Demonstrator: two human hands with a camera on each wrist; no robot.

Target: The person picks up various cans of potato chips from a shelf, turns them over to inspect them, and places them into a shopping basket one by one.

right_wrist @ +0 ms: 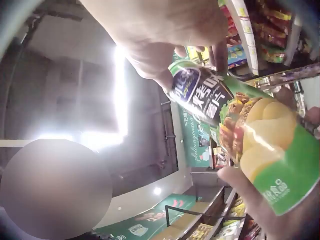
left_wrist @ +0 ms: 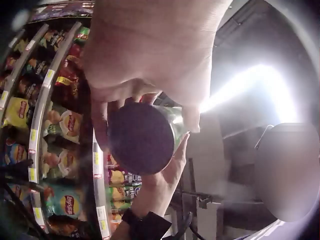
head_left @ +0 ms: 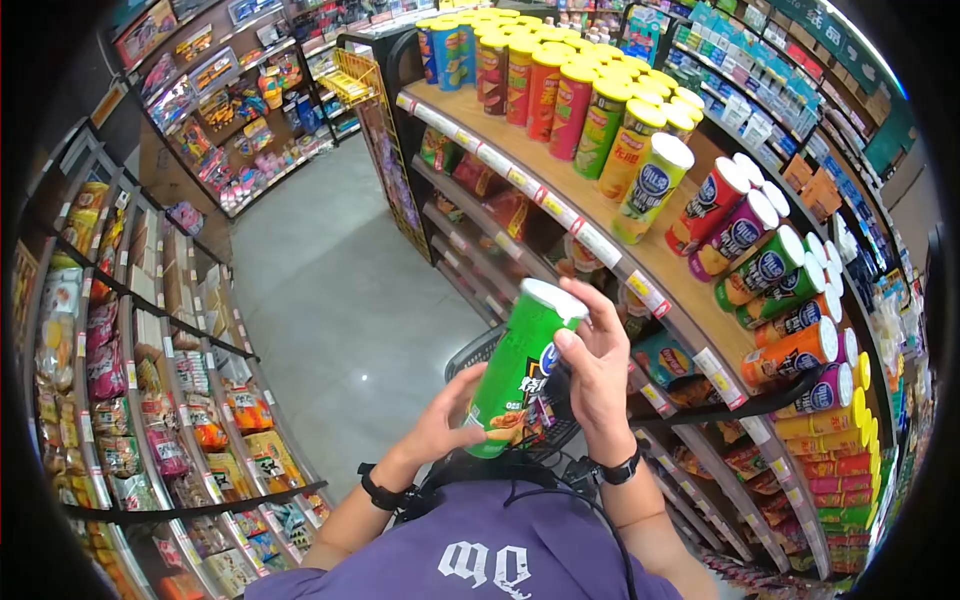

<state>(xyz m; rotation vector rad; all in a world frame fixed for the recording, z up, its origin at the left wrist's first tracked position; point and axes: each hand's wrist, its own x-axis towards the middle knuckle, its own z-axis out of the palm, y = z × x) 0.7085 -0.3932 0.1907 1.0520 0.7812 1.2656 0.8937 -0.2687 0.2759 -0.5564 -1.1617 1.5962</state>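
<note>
A green chip can point(head_left: 520, 365) with a white lid is held tilted between both hands in front of the chest. Near its base, the left hand point(head_left: 447, 418) grips it with the thumb across the front. The right hand point(head_left: 600, 370) holds the lid end, thumb and fingers round its upper side. From the left wrist view the can's dark round bottom point(left_wrist: 141, 138) faces the camera, below the left hand point(left_wrist: 150, 55). In the right wrist view the can's printed side point(right_wrist: 240, 120) shows chips and a burger, with the right hand point(right_wrist: 165, 40) at its top end.
A shelf top point(head_left: 570, 185) at the right carries rows of upright chip cans point(head_left: 571, 110) and others with white lids point(head_left: 707, 205). Behind the held can is a dark basket point(head_left: 560, 425). Snack shelves point(head_left: 180, 370) line the left, beside a grey floor aisle point(head_left: 320, 270).
</note>
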